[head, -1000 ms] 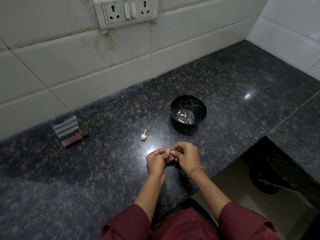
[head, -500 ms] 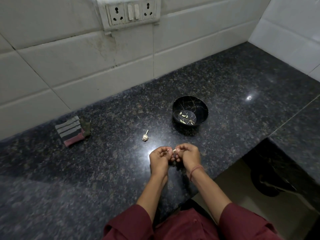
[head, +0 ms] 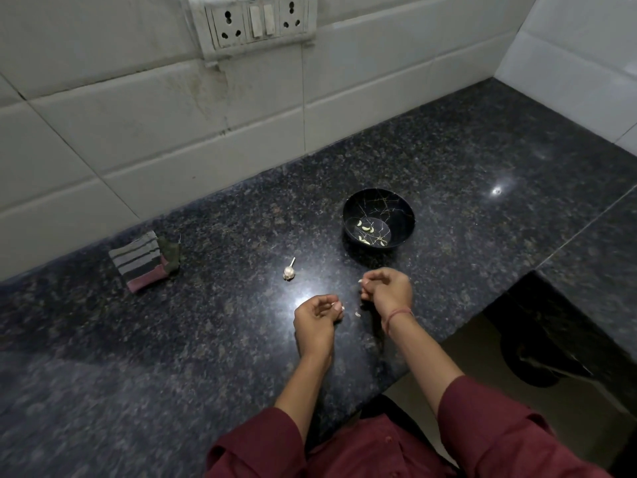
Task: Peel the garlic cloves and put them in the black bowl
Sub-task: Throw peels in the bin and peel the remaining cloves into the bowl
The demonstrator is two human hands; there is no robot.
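Observation:
The black bowl (head: 396,201) with gold lines stands on the dark granite counter and holds several peeled cloves (head: 365,229). My right hand (head: 389,291) is just in front of the bowl and pinches a small pale garlic clove (head: 360,281) at its fingertips. To its left and nearer me, my left hand (head: 315,317) is curled and pinches white bits of garlic skin (head: 337,307). A loose pale scrap (head: 357,314) lies on the counter between my hands. The rest of a garlic bulb with its stalk (head: 289,271) lies left of the bowl.
A folded striped cloth (head: 141,262) lies at the far left near the tiled wall. A socket panel (head: 256,24) is on the wall above. The counter edge drops away at the lower right, where a step to a side counter (head: 586,243) begins.
My hands were together in front of me; now they have parted, the right moving up towards the bowl with the clove, the left staying lower with the skin.

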